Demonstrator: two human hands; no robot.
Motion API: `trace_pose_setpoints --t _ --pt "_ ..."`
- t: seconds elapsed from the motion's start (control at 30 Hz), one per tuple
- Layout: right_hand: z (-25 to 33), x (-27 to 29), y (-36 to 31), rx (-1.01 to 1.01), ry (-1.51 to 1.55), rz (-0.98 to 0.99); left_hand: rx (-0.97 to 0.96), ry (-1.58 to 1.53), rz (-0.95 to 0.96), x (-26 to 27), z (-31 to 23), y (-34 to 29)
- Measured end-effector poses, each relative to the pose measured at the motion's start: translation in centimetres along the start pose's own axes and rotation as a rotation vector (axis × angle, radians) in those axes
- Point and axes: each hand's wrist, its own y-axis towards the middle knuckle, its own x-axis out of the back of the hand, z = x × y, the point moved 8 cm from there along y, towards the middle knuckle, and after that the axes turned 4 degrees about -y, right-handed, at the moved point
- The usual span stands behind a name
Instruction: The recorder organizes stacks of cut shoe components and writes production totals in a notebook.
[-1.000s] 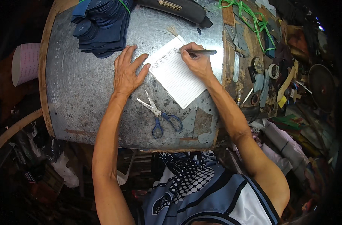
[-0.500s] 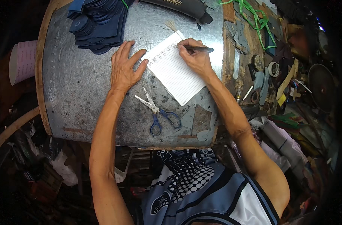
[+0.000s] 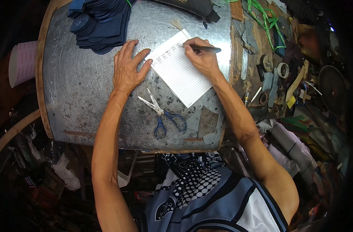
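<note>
A lined notepad lies tilted on the grey metal tabletop, with rows of handwriting near its top edge. My right hand rests on the pad's upper right part, its fingers closed around a dark pen. Over on the left, my left hand lies flat with fingers spread, the thumb at the pad's left edge. Blue-handled scissors lie with parted blades on the metal, below the pad and between my forearms.
Stacked dark blue cut pieces stand at the far left, and a black case lies at the far edge. Grey scraps lie near the front edge. Tape rolls, strips and a green cord clutter the wooden right side.
My right hand, still holding the pen, has shifted very slightly on the page. The left hand stays spread by the pad; the whole view has moved a little.
</note>
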Motion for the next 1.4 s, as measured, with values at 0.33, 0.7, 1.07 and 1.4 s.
trace_pose_setpoints --t 0.33,0.7,1.07,1.4 --pt "0.0 0.0 -0.3 0.044 -0.053 -0.005 -0.01 -0.003 -0.013 0.1 -0.1 -0.1" --pt "4.1 1.8 -0.6 0.133 0.131 -0.145 0.01 -0.007 -0.011 0.1 -0.1 0.1" --pt "3.3 -0.6 -0.8 0.216 0.076 -0.038 0.036 -0.061 0.023 0.1 0.0 -0.1" --pt "4.6 -0.2 -0.8 0.156 0.054 -0.062 0.041 -0.069 0.03 0.7 -0.4 -0.1"
